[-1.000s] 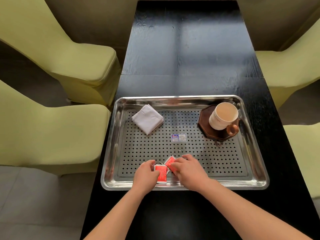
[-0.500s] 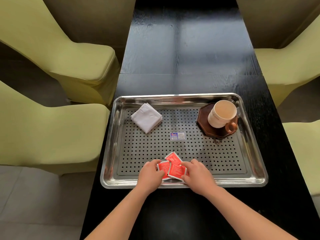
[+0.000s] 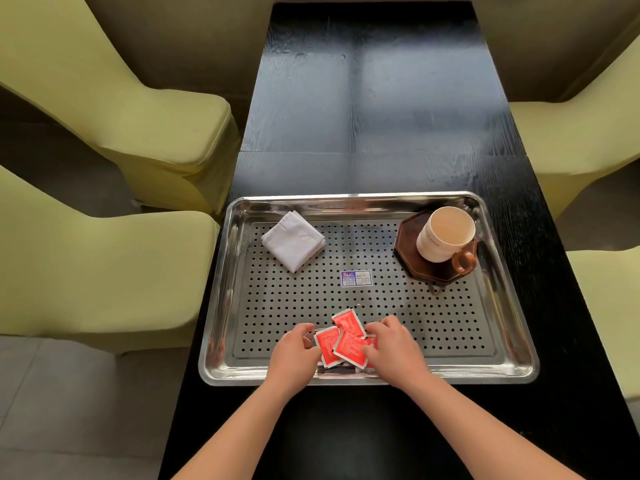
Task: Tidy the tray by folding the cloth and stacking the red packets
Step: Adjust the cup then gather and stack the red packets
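Note:
A steel perforated tray (image 3: pixel 512 344) lies on the black table. A white cloth (image 3: pixel 293 240) sits folded in its far left corner. Several red packets (image 3: pixel 346 336) overlap loosely near the tray's front edge, one sticking out toward the far side. My left hand (image 3: pixel 294 353) holds the left packet at its edge with curled fingers. My right hand (image 3: pixel 393 346) grips the packets from the right side, fingers curled over them. Part of the pile is hidden under my hands.
A cream mug (image 3: pixel 445 233) with a brown handle stands on a dark octagonal coaster (image 3: pixel 408 261) in the tray's far right corner. A small sticker (image 3: pixel 356 278) marks the tray's middle. Yellow-green chairs (image 3: pixel 104 271) flank the table (image 3: pixel 374 98) on both sides.
The packets went from a tight pair to a fanned overlapping pile. My right hand has drawn back to the pile's right side; my left hand stays at its left.

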The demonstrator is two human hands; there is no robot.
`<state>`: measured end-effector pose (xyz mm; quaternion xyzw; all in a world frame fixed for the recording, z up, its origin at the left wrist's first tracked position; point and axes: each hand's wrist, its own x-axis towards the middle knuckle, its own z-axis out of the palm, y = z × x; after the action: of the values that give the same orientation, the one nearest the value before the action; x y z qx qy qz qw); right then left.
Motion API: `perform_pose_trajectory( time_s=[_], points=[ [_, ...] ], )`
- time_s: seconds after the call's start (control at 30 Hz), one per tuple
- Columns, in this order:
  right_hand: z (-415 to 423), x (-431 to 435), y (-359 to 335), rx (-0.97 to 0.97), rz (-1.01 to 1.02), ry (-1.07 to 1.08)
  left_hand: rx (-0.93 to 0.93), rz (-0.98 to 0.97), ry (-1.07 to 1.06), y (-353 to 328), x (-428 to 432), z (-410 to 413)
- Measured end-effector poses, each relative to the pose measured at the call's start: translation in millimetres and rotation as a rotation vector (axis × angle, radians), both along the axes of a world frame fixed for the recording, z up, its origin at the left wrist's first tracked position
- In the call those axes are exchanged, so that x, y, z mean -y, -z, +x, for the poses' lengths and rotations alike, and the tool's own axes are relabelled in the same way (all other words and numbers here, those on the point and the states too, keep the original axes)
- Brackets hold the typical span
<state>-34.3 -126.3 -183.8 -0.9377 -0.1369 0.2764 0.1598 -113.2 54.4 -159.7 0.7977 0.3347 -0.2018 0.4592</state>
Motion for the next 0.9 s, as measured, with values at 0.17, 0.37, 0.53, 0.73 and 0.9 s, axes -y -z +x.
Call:
perform_pose_trajectory(
  time_s=[0.17,0.37,0.53,0.73,0.9],
  points=[
    [15,-1,-3,0.010,-0.010,0.008,-0.008,0.026,-0.027,1,-17,0],
    [42,-32,-17,0.009,0.052,-0.005,0.016,0.012,-0.090,-2,-32,12],
    [87,-81,-30,-0.024,0.192,0.091,0.034,-0.093,-0.269,-1,-44,42],
    [144,-143,-22,-0.034,0.124,0.178,0.019,0.206,-0.086,12,-68,78],
    [164,-167,-5,-0.004,-0.019,0.103,-0.011,0.694,0.432,42,-95,52]
  ],
)
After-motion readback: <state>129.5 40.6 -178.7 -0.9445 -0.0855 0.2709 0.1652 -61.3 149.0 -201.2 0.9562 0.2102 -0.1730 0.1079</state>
